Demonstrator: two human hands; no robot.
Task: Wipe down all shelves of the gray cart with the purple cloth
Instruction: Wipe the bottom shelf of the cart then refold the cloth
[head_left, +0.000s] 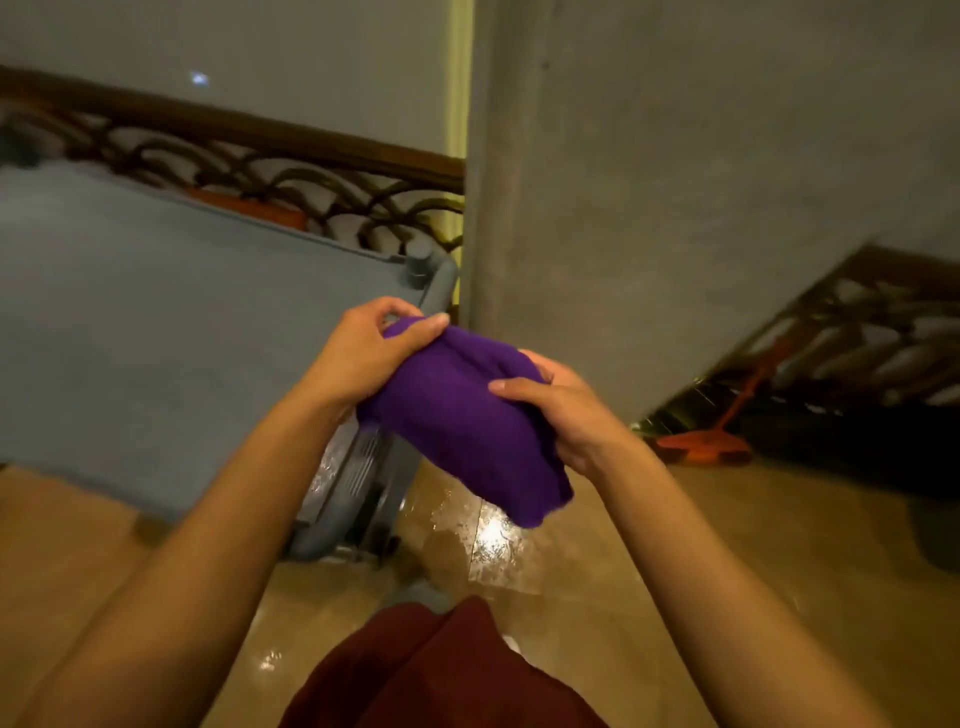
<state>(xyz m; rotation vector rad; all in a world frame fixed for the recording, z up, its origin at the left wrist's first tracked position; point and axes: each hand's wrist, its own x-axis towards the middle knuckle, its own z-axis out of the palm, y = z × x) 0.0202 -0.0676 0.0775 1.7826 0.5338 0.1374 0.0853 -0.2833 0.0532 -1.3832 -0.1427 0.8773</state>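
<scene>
The purple cloth (462, 421) is bunched and held in the air between both hands, just off the right corner of the gray cart (156, 322). My left hand (371, 351) pinches the cloth's upper left end. My right hand (566, 410) grips its right side, thumb on top. The cart's flat gray top shelf fills the left of the view. Its lower shelves are mostly hidden; only a strip of them shows under the corner post below my left forearm.
A gray concrete pillar (675, 208) stands directly behind the cloth. A dark wooden railing (291, 171) runs behind the cart. An orange mop (727, 421) leans at the right by another railing. The tiled floor (519, 545) is glossy and looks wet.
</scene>
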